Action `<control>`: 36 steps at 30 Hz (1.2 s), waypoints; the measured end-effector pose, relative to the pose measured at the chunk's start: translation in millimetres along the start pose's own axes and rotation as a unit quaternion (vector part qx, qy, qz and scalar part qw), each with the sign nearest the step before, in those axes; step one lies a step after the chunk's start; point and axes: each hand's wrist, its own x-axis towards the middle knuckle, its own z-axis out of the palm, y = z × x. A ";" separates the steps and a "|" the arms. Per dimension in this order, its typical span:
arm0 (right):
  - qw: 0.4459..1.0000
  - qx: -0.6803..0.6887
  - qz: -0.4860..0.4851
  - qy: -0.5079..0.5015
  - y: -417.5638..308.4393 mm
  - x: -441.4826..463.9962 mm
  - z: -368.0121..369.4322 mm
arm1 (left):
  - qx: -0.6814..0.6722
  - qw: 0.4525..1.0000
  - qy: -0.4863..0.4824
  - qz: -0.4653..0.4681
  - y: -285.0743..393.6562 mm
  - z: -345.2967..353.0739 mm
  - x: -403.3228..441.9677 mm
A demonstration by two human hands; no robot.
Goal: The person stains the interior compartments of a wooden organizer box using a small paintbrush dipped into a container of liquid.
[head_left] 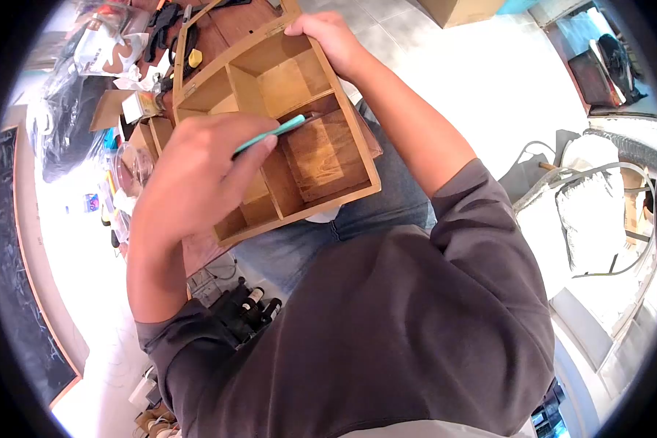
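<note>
Wooden compartment box: one, tilted above the lap of the jeans, beside a reddish-brown wooden tabletop; one compartment is darker brown than the others. Turquoise-handled brush: one, pinched between thumb and fingers of the left hand, its tip at the darker compartment. Right hand: thumb on the box's far corner; the spread of its other fingers cannot be told. On the tabletop: black-handled tools and a yellow item, cluttered. Room: pale tiled floor; plastic bags at left; dark, wood-framed board; cardboard box; white sack at right.
</note>
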 end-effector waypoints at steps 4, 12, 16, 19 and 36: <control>1.000 -0.015 0.017 0.003 -3.6 -2.6 0.9 | 0.044 0.995 -0.075 0.041 2.9 6.4 -3.0; 0.999 -0.037 -0.001 -0.001 -1.1 1.0 -1.2 | -0.019 1.000 0.010 -0.017 -3.3 4.1 -13.1; 1.000 -0.005 0.008 0.010 -0.7 -2.7 1.5 | -0.173 0.983 0.057 -0.037 -11.6 -3.3 -41.1; 0.999 -0.022 0.002 0.039 -3.7 -6.9 5.5 | -0.395 0.885 0.241 -0.045 -48.9 -22.7 -84.8; 0.911 -0.396 -0.115 0.003 -10.4 2.2 37.5 | -0.244 0.754 0.583 -0.178 -106.9 -45.3 -229.0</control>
